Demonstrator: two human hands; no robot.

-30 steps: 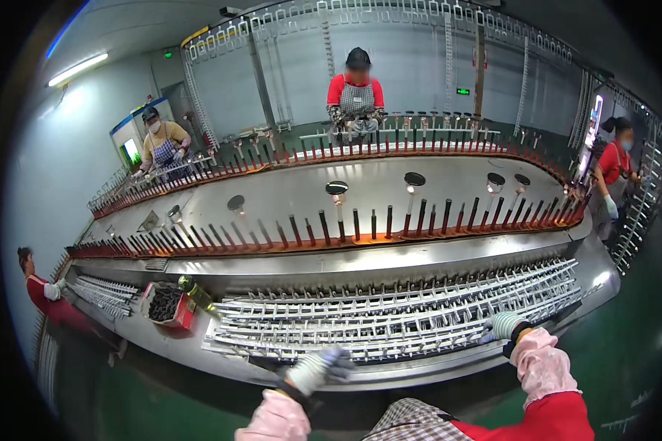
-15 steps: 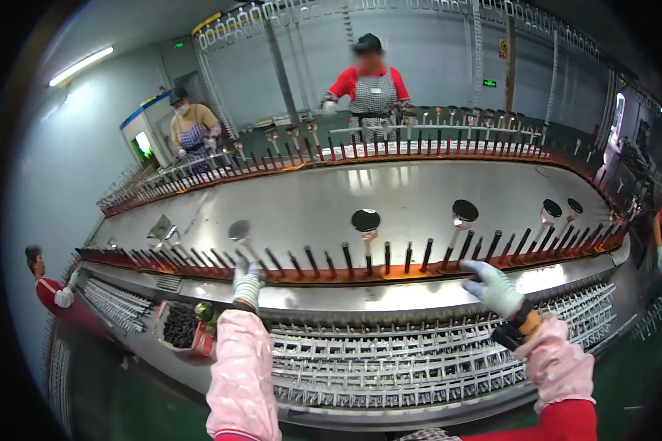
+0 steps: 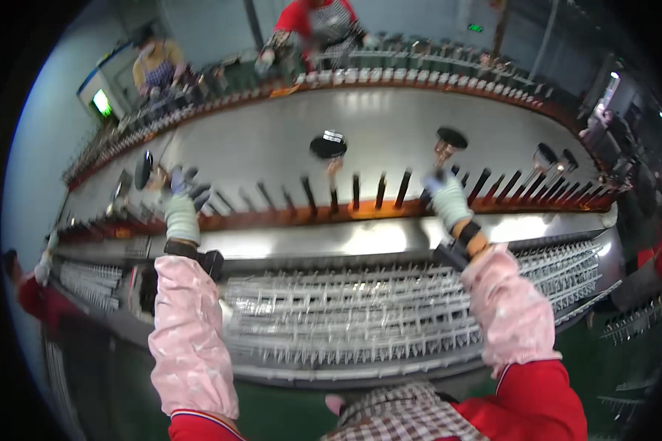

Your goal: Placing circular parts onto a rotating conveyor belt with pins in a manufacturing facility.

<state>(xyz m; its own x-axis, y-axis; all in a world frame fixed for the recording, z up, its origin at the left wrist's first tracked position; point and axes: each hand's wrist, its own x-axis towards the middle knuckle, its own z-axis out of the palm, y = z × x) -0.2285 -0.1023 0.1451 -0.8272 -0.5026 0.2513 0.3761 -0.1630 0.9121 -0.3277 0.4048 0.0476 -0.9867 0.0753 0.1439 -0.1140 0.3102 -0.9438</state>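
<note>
My left hand (image 3: 184, 198), in a pale glove with purple fingertips, is at the left of the near conveyor rail. It grips the coppery stem of a piece with a round black disc (image 3: 146, 170), whose disc is tipped nearly on edge; the fingers are blurred. My right hand (image 3: 447, 197), gloved alike, has its fingers closed around the lower stem of another piece, with its black disc (image 3: 451, 137) showing above them. Between my hands a third black-disc piece (image 3: 328, 145) stands on a dark post, apart from both.
Dark upright posts (image 3: 381, 191) line the orange-brown rail (image 3: 375, 211) at the steel table's (image 3: 272, 140) near edge. Silvery racks (image 3: 346, 309) lie below it. Co-workers stand at the far side (image 3: 324, 29), far left (image 3: 158, 66) and left edge (image 3: 37, 290).
The view has tilted down. My left hand has moved up and left, with its black-disc piece now tipped on edge. My right hand has closed in on the stem of the right-hand piece.
</note>
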